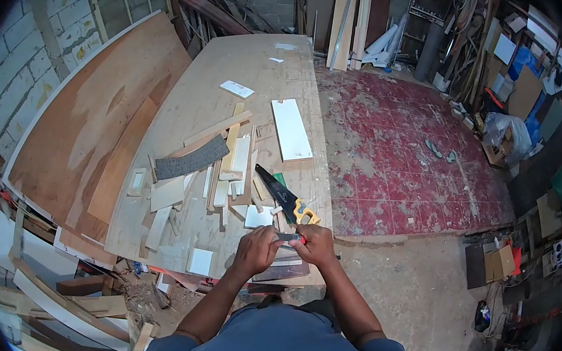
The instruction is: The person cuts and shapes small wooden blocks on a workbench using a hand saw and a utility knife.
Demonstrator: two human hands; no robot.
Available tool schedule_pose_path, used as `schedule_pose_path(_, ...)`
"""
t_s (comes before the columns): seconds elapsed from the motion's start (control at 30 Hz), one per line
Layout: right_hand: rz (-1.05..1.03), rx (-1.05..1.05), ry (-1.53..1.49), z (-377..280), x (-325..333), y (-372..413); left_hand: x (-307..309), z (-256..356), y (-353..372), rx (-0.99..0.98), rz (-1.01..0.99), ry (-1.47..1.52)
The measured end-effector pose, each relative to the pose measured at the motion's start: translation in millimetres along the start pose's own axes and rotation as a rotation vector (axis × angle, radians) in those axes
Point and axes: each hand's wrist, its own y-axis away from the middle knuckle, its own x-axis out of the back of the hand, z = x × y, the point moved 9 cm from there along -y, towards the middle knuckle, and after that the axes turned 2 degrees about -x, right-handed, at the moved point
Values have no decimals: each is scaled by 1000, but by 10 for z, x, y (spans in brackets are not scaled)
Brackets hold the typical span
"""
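Looking down from the head camera, both hands meet at the near edge of the workbench: the left hand pinches the grey end of a small tool, and the right hand is curled round its red end, though its kind is too small to tell. Just beyond lie a yellow-handled handsaw, loose offcuts and a white board. By the look of it, a firm two-handed pinch held low over the bench, fingertips off any edge, would serve best.

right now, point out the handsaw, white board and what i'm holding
handsaw (pixel 278 187), head view, black blade
white board (pixel 291 129), head view, its middle
held object (pixel 288 237), head view, grey middle
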Motion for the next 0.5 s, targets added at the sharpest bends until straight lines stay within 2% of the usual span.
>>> schedule_pose_path(0.03,2,0,2,61,-40,25,-44,-15,19,-3,0,0)
schedule_pose_path(0.1,47,-188,-53,353,-103,93,-53,-50,98,-41,109,92)
schedule_pose_path(0.2,133,-437,-22,921,-69,276,70,72,78,-30,84,132)
schedule_pose_path(0.37,124,-401,-56,720,52,338,142,32,29,-34,86,102)
schedule_pose_path(0.47,53,-188,-58,188,104,172,91,31,10,-35,42,59)
schedule_pose_path(0.5,57,-191,-60,102,128,142,65,35,15,-40,21,42)
